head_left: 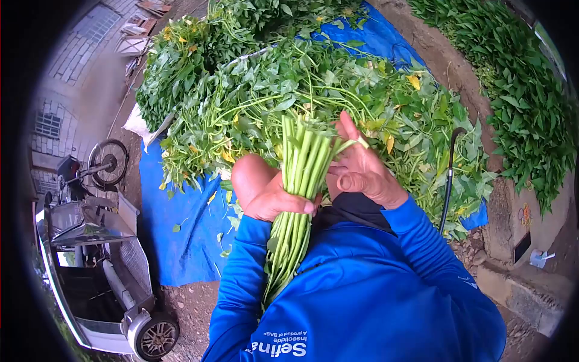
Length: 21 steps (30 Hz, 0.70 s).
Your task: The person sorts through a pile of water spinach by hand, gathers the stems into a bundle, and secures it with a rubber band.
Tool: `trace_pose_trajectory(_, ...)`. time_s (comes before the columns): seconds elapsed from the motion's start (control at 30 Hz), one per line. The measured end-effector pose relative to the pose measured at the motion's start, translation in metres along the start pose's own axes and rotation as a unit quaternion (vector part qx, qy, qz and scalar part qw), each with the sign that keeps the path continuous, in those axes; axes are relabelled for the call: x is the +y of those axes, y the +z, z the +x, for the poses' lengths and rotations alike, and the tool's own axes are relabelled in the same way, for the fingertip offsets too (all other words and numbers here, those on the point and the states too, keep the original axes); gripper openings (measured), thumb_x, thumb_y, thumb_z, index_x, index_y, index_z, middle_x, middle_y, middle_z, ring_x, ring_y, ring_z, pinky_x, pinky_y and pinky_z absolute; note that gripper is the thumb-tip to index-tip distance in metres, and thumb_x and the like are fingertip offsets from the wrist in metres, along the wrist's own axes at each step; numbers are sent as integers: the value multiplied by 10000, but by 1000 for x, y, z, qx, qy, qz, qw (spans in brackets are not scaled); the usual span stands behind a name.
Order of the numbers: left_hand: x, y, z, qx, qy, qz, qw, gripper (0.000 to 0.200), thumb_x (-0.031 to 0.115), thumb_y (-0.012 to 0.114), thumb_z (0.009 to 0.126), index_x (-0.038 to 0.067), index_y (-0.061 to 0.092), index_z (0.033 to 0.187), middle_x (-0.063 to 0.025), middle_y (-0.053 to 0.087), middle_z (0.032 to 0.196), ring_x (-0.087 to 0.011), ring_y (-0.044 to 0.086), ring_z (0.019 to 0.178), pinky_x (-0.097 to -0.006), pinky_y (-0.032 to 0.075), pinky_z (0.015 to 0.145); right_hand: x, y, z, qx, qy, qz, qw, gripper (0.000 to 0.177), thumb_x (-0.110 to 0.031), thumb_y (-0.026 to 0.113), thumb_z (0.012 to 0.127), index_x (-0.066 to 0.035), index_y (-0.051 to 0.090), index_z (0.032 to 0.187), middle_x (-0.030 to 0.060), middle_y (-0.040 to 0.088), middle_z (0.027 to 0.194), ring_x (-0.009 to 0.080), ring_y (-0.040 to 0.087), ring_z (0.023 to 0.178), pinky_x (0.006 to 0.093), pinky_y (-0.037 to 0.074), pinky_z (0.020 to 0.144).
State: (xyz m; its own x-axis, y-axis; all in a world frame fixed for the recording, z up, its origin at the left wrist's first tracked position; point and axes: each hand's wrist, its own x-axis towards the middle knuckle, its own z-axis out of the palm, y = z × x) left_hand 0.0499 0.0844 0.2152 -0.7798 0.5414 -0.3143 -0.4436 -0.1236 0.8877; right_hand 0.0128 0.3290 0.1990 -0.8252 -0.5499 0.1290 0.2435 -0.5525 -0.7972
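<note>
My left hand (280, 199) is wrapped round the middle of a thick bundle of long green stems (304, 163). The bundle stands nearly upright before my body, its stem ends fanning toward the top of the view and its thinner part against my blue shirt. On the right of the bundle's upper end, my right hand (371, 175) has its fingers spread and palm turned toward the stems. One stem (350, 145) juts sideways across that palm. Beyond both hands lies a large heap of leafy green vines (259, 102) with some yellow leaves.
A blue tarp (181, 229) lies under the heap. To the right stands a dark curved handle (451, 169), with more leafy greens (518, 90) along the edge. A motorcycle (90, 172) and a metal sidecar (102, 259) are on the left. A concrete ledge (518, 295) is at lower right.
</note>
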Motion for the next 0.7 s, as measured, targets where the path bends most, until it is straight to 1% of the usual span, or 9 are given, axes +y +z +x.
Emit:
trace_pose_trajectory(0.03,3,-3,2,3,-3,-12,1000,669,190,880,692,2,598,1269,-129,681,870,-252,685,771,-374,567,685,-4,-12,-2,-17,4,-18,1000,1281,-350,916,857,-40,33,1731,167,333,1697,288,407,1527,461,341,1251)
trace_pose_trajectory(0.07,-4,-4,2,29,6,-21,999,680,192,861,680,-4,590,1273,-138,663,855,-272,672,755,-382,565,688,-4,-18,-5,10,-35,-52,998,1009,-152,881,891,-87,252,1677,164,517,1475,266,570,1364,446,468,1154)
trace_pose_trajectory(0.17,-13,-12,9,12,1,-18,1000,668,176,846,688,-7,582,1274,-148,648,854,-288,657,753,-399,562,701,6,-34,-11,63,-14,-126,990,843,-100,841,921,-64,368,1618,141,601,1352,223,651,1229,405,538,1063)
trace_pose_trajectory(0.2,-12,-11,9,0,-23,-56,998,669,131,849,705,7,551,1291,-141,664,893,-262,670,784,-387,565,731,5,-25,-11,107,-78,-147,980,647,-96,816,955,-41,502,1518,94,641,1265,178,679,1121,362,566,996)
trace_pose_trajectory(0.3,-17,-19,14,-33,-39,-53,997,671,127,843,713,6,545,1302,-146,657,894,-264,669,795,-385,566,737,8,-33,1,48,-120,-137,982,464,-71,787,982,-22,604,1405,75,634,1298,157,668,1108,340,570,974)
trace_pose_trajectory(0.33,-19,-20,14,-34,-43,-56,997,669,122,842,715,5,545,1303,-147,658,894,-263,670,796,-385,565,735,4,-31,2,61,-103,-139,983,240,-63,766,1001,-7,699,1225,57,651,1255,133,665,1083,311,575,939)
trace_pose_trajectory(0.43,-18,-19,15,-39,-43,-59,997,663,108,844,723,3,545,1305,-148,660,897,-264,672,799,-387,563,728,-10,-38,9,45,-96,-182,977,147,-64,768,1000,-4,726,1128,72,671,1217,125,666,1073,294,570,920)
trace_pose_trajectory(0.6,-17,-13,20,-72,-64,-59,994,645,95,850,742,-3,538,1298,-148,660,891,-273,669,795,-388,551,714,-10,-45,26,78,-53,-208,974,175,-173,763,1023,-3,754,1065,27,738,793,89,682,720,261,567,655)
trace_pose_trajectory(0.7,-16,-12,23,-74,-52,-48,995,560,117,849,760,-2,549,1217,-152,647,862,-285,659,781,-411,554,732,-22,-50,33,109,93,-133,981,228,-217,801,1003,-19,747,1100,66,768,973,88,679,750,254,565,661)
